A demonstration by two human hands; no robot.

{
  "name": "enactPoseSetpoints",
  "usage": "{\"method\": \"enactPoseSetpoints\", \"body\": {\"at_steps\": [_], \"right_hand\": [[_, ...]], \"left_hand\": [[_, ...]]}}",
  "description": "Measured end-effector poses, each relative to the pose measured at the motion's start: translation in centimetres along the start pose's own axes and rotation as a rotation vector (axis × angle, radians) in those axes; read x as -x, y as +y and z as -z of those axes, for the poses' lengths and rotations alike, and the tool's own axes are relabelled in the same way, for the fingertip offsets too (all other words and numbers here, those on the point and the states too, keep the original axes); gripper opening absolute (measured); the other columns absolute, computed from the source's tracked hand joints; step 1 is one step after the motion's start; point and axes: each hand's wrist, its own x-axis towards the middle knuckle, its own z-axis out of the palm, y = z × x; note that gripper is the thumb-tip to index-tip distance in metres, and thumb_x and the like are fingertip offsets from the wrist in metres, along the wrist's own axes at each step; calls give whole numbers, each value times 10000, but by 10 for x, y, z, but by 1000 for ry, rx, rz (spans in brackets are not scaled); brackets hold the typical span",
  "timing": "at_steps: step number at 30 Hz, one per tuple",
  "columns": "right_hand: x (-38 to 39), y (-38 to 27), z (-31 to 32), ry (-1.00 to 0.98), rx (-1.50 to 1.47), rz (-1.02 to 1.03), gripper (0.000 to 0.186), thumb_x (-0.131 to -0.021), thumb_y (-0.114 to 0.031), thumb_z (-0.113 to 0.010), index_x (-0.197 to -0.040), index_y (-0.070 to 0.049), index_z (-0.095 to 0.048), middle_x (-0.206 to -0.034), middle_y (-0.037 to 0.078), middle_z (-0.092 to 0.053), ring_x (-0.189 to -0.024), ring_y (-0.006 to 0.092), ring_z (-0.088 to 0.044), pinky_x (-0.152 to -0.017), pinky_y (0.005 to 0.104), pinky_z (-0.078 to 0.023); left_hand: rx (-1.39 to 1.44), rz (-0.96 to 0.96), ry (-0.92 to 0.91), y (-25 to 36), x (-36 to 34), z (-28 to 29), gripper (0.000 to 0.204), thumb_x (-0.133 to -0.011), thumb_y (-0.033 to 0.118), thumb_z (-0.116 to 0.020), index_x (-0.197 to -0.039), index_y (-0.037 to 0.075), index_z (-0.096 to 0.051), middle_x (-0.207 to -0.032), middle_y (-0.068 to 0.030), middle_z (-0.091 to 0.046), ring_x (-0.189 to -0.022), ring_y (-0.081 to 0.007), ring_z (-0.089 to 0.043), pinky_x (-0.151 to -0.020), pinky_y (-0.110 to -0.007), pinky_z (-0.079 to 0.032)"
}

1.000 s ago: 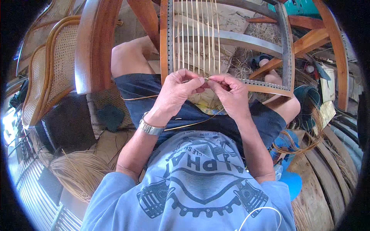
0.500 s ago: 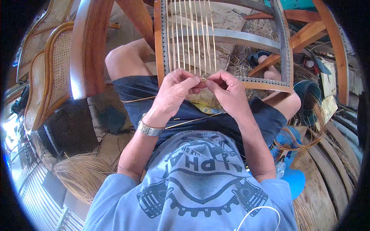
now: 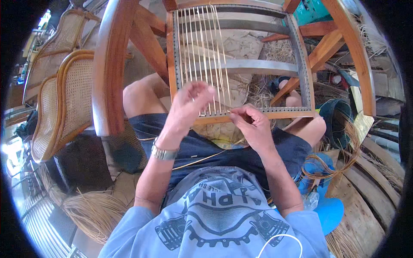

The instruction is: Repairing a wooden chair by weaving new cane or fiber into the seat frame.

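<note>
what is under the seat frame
Under the frame: crossbars and, lower, scattered fibre scraps. Whatever lies behind the left hand and crossbars is covered.

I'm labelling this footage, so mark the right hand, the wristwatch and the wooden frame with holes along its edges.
right hand (image 3: pixel 255 128): head view, middle of the hand.
wristwatch (image 3: pixel 164 153): head view, on its metal band.
wooden frame (image 3: pixel 300 64): head view, on its right-hand rail.

A blue T-shirt (image 3: pixel 215 202) with dark print (image 3: pixel 223 221) tops navy shorts (image 3: pixel 243 160), and a silver watch (image 3: pixel 164 153) circles the left wrist (image 3: pixel 166 143).
</note>
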Motion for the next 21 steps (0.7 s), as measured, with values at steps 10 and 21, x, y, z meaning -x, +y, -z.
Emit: {"method": "enactPoseSetpoints", "body": {"at_steps": [10, 21], "right_hand": [[8, 16, 2, 88, -83, -22, 108, -924, -124, -684, -959, -23, -680, -773, -56, -587, -705, 29, -500, -635, 212, -416], [-4, 20, 19, 183, -99, -33, 114, -939, -121, -669, -980, -16, -685, -794, -50, -595, -724, 20, -506, -655, 206, -420]], "left_hand": [[-678, -147, 341, 43, -191, -16, 569, -853, 537, -681, -1031, 0, -734, -894, -115, -727, -859, -205, -675, -785, -329, -509], [186, 101, -56, 23, -171, -13, 153, -969, 171, -627, -940, 26, -667, -818, -14, -639, -645, -55, -531, -549, -211, -442]]}}
